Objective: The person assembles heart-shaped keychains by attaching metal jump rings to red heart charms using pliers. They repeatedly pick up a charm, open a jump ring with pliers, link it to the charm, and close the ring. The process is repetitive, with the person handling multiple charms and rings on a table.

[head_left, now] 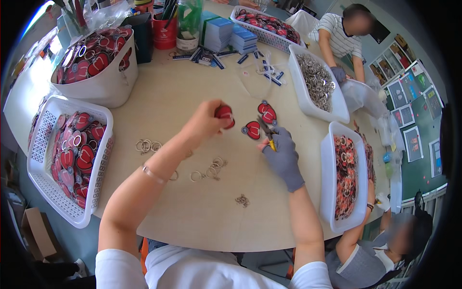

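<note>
My bare left hand (202, 123) is closed on a red heart-shaped tag (226, 115), raised over the middle of the table and slightly blurred. In a grey fingerless glove, my right hand (281, 156) grips pliers (264, 126) with yellow on the handle. Their dark jaws lie between a red heart tag (251, 130) on the left and more red heart tags (267, 113) just beyond. Nearer me, metal key rings (211, 169) lie scattered, with another group of rings (147, 146) under my left forearm. A small heap of metal links (242, 200) sits near the table's front.
At left stand a perforated white basket (98, 192) and a white bin (113, 89), both full of red tags. White trays (327, 197) with small parts line the right side. Blue card stacks (216, 34) stand at the back. Two people (339, 36) work at right.
</note>
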Demonstrator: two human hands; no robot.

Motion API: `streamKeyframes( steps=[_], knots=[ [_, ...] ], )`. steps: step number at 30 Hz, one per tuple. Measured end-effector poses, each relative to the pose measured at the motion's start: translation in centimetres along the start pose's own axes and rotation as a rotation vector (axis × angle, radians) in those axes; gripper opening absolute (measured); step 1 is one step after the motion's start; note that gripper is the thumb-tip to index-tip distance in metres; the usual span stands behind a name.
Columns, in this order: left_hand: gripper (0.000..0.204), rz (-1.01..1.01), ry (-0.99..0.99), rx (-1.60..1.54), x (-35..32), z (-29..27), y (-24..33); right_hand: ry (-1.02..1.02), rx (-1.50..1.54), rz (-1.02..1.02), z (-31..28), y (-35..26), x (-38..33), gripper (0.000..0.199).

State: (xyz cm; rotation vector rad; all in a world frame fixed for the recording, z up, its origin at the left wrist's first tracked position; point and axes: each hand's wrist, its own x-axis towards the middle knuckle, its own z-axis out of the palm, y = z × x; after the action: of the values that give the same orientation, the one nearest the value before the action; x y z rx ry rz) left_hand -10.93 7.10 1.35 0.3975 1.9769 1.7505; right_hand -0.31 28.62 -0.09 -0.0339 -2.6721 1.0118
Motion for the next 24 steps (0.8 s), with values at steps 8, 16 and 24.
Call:
streamKeyframes(
  steps=[8, 16, 24],
  knots=[
    [0.019, -0.004, -0.021, -0.284, -10.9, 0.7, 0.6, -0.323, 0.737, 0.261, -0.6, -7.6, -1.3, 0.010],
    [0.016, 0.129, 0.066, -0.177, -13.2, 1.4, 0.9, -0.508, 0.886, 0.333, 0.4, -10.1, -1.2, 0.010],
    [0.015, 0.477, 0.144, 0.066, -13.7, 1.4, 0.7, -0.645, 1.045, 0.427, 0.8, -9.2, -1.2, 0.013]
  ],
)
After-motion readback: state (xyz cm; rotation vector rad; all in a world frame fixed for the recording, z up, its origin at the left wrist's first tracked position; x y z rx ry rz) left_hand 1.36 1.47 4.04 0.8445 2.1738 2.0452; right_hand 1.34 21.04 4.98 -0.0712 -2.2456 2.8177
